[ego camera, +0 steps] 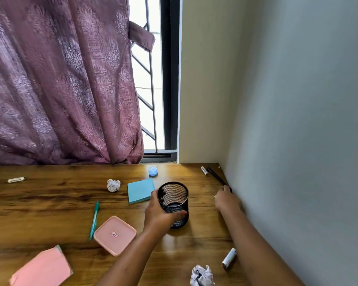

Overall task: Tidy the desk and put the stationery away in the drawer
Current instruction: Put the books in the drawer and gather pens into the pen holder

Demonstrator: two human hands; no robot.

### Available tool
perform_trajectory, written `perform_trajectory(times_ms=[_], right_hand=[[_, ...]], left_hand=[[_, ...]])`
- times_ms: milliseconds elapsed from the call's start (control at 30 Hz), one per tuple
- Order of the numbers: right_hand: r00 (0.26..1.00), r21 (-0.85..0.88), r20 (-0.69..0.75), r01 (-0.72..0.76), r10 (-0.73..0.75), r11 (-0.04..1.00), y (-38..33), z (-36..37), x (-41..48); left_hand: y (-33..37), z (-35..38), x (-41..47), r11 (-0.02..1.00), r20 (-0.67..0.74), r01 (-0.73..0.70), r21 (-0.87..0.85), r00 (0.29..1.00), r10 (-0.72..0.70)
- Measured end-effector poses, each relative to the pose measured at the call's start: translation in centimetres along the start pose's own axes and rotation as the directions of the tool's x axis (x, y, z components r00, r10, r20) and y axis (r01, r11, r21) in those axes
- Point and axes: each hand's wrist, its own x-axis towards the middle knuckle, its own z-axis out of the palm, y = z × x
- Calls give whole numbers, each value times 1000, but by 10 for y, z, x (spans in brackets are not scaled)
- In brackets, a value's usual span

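Home room: curtain (60, 79), barred window (147, 79), wooden desk (50, 203)

Cropped and unreadable
Pink notepad (41, 269) and crumpled paper (202, 275) run off the bottom edge; the label (114, 234) on the pink lid (124, 245) is illegible.

Desk (50, 203) bears sticky pad (140, 190), green pen (94, 219), pink lid (115, 235).

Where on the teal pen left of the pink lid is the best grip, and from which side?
Pinch the far half of the teal pen barrel from above, fingers across its width. It lies flat, and its near end sits close beside the pink lid, while the far half has bare desk on both sides.
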Motion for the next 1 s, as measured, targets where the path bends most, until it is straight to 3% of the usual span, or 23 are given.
perform_trajectory(times_ms=[167, 367, 433, 600, 733, 867, 1000], right_hand=[[998, 118, -58, 42, -35, 992, 5, -5, -11], [997, 189, 54, 50, -62, 981, 14, -16, 2], [996, 149, 52, 65, -74, 987, 12, -17, -1], [989, -42, -114, 86, -90, 995, 3, -12, -34], [982, -76, -163, 79, -90, 994, -5, -6, -75], [986, 97, -165, 56, -39, 994, -8, -7, -92], [972, 187, -196, 169, -131, 968, -14, 4, -88]], left_hand=[[4, -6, -12, 1000, 16, 2, 12, 1000, -2], [5, -10, -18, 1000, 38, -18, 23, 999, 17], [2, -11, -20, 999, 39, -12, 29, 999, 11], [-3, -14, -27, 1000, 28, 12, 14, 1000, -12], [-3, -15, -37, 1000, 52, 23, -4, 998, -23], [-6, -22, -50, 999, 71, 27, -22, 997, -26], [-12, -35, -67, 1000, 63, 7, -14, 998, -6]])
